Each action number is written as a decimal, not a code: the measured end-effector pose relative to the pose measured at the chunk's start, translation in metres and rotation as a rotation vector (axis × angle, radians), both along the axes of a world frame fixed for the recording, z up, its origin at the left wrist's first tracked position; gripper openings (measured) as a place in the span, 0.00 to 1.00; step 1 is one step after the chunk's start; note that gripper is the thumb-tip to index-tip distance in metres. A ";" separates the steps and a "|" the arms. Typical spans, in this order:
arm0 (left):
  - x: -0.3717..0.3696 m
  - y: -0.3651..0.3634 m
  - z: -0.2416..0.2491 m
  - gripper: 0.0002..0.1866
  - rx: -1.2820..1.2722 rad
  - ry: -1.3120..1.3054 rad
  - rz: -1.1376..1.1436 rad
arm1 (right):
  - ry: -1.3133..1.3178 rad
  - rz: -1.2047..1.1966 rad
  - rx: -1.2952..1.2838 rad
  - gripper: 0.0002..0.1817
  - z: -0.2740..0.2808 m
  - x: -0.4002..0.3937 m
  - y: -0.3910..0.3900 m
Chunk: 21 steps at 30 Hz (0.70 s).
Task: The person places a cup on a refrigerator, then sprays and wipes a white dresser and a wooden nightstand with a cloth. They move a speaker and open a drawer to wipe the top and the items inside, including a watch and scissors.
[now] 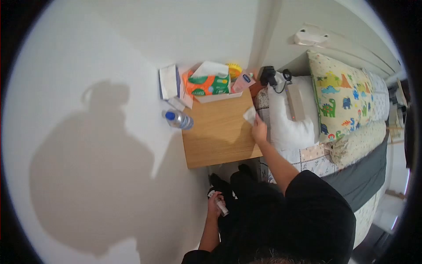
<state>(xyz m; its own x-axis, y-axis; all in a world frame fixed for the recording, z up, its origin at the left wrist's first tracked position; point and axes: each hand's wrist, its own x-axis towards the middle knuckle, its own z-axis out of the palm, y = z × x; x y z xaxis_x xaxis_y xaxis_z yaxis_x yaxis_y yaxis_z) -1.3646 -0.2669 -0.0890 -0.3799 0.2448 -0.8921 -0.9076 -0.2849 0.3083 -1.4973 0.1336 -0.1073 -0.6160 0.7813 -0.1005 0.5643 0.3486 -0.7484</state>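
Note:
My right hand point(259, 130) is closed on a white tissue point(249, 115) at the right edge of the wooden bedside table point(215, 145). Low beside the table, in front of my dark clothing, my left hand point(214, 205) wraps around a small whitish bottle point(224, 211). The fingers cover much of that bottle, so its exact kind is hard to make out. A clear water bottle with a blue cap point(179, 119) stands at the table's left side, apart from both hands.
At the table's back are an orange and green tissue pack point(206, 84), a pink bottle point(243, 82), a yellow round container point(234, 70) and a white box point(169, 82). To the right lie a white pillow point(285, 127), a power strip point(295, 102) and a dinosaur pillow point(338, 97).

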 end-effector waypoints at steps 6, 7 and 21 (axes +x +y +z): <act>-0.056 0.028 0.090 0.11 -0.168 0.057 -0.594 | -0.411 0.116 -0.170 0.19 0.025 0.129 -0.053; -0.064 0.035 0.102 0.11 -0.178 0.089 -0.753 | -0.456 0.155 -0.242 0.18 0.036 0.151 -0.054; -0.151 0.242 0.111 0.08 -0.049 0.471 -1.695 | 0.153 -1.068 -0.611 0.15 0.124 0.515 -0.160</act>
